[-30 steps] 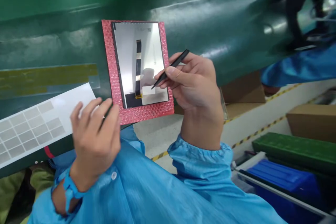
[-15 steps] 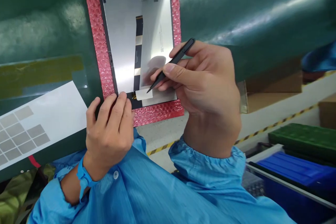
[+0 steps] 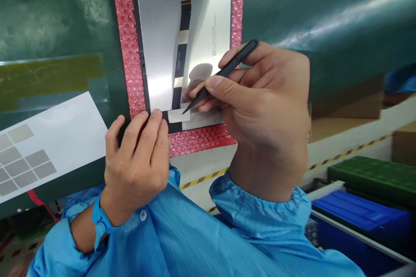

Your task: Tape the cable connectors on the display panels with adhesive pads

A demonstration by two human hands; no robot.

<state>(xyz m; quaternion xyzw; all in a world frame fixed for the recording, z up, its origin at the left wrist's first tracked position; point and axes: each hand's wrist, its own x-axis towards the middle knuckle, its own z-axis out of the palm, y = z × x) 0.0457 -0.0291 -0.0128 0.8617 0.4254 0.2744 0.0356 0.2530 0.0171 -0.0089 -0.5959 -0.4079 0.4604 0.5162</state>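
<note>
A display panel (image 3: 159, 30) lies back side up on pink bubble wrap (image 3: 128, 43). A dark flex cable (image 3: 182, 58) with gold bands runs down its back. At the cable's lower end is a small white label (image 3: 177, 115) on the panel's lower edge. My right hand (image 3: 250, 86) pinches black pointed tweezers (image 3: 227, 67), their tip at the label. My left hand (image 3: 138, 153) grips the panel's lower left corner, fingers over the top and the thumb mostly hidden.
A white sheet (image 3: 81, 125) with grey square labels lies left on the green mat (image 3: 65, 21), below a clear yellowish film (image 3: 48, 78). Right of the mat are a cardboard box (image 3: 347, 127), a green crate (image 3: 373, 175) and a blue bin (image 3: 360, 210).
The view has shifted, so the panel sits higher and nearer. Gold contacts beside the white label no longer show. The tweezers tip stays at the label, and the left hand keeps the corner.
</note>
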